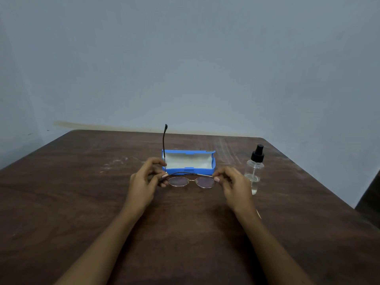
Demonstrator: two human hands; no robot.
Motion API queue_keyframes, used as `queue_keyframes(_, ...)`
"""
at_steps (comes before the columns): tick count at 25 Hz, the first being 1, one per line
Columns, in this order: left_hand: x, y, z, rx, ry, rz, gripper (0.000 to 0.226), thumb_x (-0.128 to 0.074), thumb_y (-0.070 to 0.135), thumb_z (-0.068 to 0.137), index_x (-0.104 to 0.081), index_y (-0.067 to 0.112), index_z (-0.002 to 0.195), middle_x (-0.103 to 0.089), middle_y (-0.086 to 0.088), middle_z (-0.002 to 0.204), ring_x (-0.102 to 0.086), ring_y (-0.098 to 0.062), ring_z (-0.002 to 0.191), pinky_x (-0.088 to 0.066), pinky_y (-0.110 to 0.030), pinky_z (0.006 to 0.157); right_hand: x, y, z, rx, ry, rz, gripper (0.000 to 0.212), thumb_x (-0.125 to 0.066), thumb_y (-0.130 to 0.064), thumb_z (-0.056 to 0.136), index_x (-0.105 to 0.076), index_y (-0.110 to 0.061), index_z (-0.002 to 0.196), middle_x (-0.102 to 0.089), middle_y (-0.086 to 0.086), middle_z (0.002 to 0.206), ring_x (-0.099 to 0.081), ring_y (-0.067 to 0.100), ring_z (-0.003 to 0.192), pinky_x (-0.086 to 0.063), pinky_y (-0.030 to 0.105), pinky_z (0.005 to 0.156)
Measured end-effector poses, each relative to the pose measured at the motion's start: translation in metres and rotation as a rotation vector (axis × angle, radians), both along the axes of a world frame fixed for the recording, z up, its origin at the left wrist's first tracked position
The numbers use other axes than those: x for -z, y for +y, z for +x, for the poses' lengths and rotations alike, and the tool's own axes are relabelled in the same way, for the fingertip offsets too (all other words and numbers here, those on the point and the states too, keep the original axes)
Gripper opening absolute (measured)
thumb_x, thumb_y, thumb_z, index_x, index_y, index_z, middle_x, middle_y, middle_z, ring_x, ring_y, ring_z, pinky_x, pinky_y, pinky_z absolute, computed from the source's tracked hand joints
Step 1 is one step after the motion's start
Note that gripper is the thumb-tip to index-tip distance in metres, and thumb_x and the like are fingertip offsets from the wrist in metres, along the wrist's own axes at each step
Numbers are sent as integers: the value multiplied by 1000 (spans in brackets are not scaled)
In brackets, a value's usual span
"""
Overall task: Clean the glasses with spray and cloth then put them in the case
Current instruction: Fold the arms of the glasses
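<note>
Thin gold-rimmed glasses (192,182) are held just above the brown table, in front of the open blue case (212,167). My left hand (145,182) pinches the frame's left end, where one dark temple arm sticks straight up. My right hand (232,182) pinches the right end; the other temple lies folded across the top of the lenses. The case's pale lining shows, with nothing inside it. A clear spray bottle (255,171) with a black nozzle stands just right of my right hand. No cloth is visible.
The wooden table (82,202) runs back to a plain grey-blue wall. A dark object (370,198) sits past the table's right edge. Faint white scuffs mark the tabletop left and right of the case.
</note>
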State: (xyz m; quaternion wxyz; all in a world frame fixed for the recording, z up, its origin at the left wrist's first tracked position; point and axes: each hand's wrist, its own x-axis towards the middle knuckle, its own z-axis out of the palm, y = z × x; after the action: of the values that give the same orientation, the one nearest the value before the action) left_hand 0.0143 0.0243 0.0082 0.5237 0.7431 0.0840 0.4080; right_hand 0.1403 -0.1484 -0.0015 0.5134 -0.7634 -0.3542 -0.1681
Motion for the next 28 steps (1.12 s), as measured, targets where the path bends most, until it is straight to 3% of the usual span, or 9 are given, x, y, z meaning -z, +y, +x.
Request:
queue_keyframes(4,0,2,0,-58,-56,59,26,-54,-8,83,-60,14,94,-64,-22,72,-59,-11,56,-52,-17,55,-1,2,-1,-38,-40,44,19,-60,8,78,-68,-9,78,-62,-9,76,-55,-6,77,-39,5,65)
queue_keyframes(8,1,6,1,-82,-50,80,30,-54,-6,83,-61,20,96,-66,-20,74,-59,-10,58,-52,-17,55,-1,1,-2,-64,-45,18,18,-61,7,79,-70,-9,80,-62,-6,77,-54,-11,78,-38,3,67)
queue_keyframes(12,2,6,2,-49,-31,128,39,-50,-8,84,-61,27,99,-63,-18,72,-57,-9,58,-50,-14,56,-1,1,-1,-75,-16,19,18,-62,5,80,-71,-10,80,-60,-14,75,-55,-11,78,-39,3,67)
queue_keyframes(15,4,8,4,-49,-13,130,43,-44,-17,81,-65,16,101,-63,-18,76,-54,-9,56,-48,-12,56,0,2,-1,-75,-4,27,17,-62,6,79,-71,-9,81,-59,-19,76,-55,-12,79,-38,2,67)
queue_keyframes(20,8,12,7,-79,35,244,64,-34,-27,70,-65,22,97,-60,-3,76,-57,-7,60,-46,-8,59,0,3,0,-78,27,37,17,-62,5,80,-71,-9,81,-59,-19,77,-56,-10,77,-42,4,67)
queue_keyframes(25,6,12,7,-101,45,303,60,-34,-30,64,-71,7,92,-56,5,70,-57,2,59,-42,-4,57,2,5,1,-86,127,64,15,-63,2,80,-71,-10,85,-63,-13,78,-59,1,73,-50,21,70)
queue_keyframes(28,8,11,8,-79,43,221,47,-41,-23,75,-71,12,84,-58,7,60,-55,-2,53,-41,-6,54,0,4,-2,-131,235,121,29,-63,3,81,-65,-26,81,-66,3,85,-60,4,74,-50,24,72)
